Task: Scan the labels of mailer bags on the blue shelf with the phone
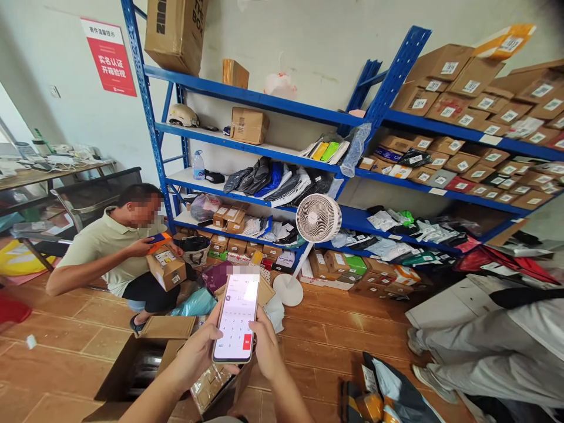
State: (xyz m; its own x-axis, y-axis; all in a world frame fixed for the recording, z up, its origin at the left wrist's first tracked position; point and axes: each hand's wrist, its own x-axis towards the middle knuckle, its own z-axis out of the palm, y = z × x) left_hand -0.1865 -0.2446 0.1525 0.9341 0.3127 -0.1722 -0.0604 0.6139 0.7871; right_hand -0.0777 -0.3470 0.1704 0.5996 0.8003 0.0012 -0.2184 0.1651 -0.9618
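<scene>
Head view: the left hand [198,349] and right hand [268,343] are clamped on either side of a smartphone [234,320] at lower centre, its screen tilted up, presumably so the keypad can be read and thumbed. Beneath it lies a taped cardboard parcel [209,389], near an open carton [115,365] at lower left. At left, a squatting person [99,249] holds a blue-and-orange device [157,238] close to a labelled box [165,271], probably to line up with its label. Upper right, parcel labels face outward on blue shelving [440,128], likely for easy reading.
</scene>
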